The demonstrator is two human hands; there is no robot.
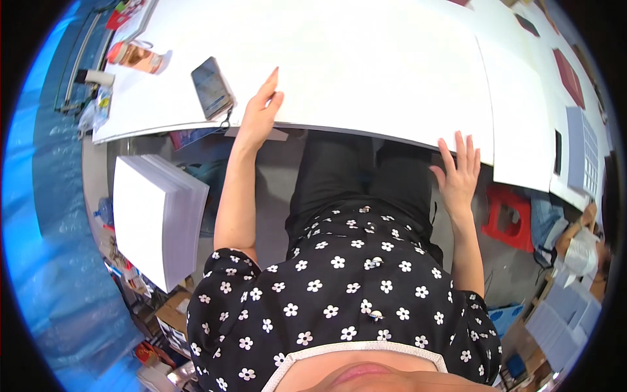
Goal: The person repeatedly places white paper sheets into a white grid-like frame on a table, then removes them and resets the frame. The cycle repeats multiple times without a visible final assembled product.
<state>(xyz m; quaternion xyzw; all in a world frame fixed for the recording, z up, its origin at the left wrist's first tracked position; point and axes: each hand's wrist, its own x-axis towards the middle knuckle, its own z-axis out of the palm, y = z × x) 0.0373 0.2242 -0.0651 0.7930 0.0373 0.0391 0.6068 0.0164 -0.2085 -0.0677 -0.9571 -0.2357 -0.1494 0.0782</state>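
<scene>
Flowered blouse nearest — I see left hand (pixel 260 111) and right hand (pixel 459 173), fingers spread, holding nothing, flat on the white sheet's (pixel 379 65) near edge along the desk (pixel 522 163).

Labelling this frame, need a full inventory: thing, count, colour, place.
large flat white sheet: 1, white, on the table, under both hands
second white sheet: 1, white, right of the large one
dark rectangular phone: 1, dark grey, table, left of the left hand
clear plastic bottle with red cap: 1, pinkish, table's far left
thick stack of white sheets: 1, white, below the table, left
red plastic stool: 1, red, floor, right
dark red squares: several, table's far right
cardboard boxes: several, brown, floor, lower left
left hand: fingers flat on the sheet's near edge
right hand: fingers spread at the sheet's near edge
</scene>
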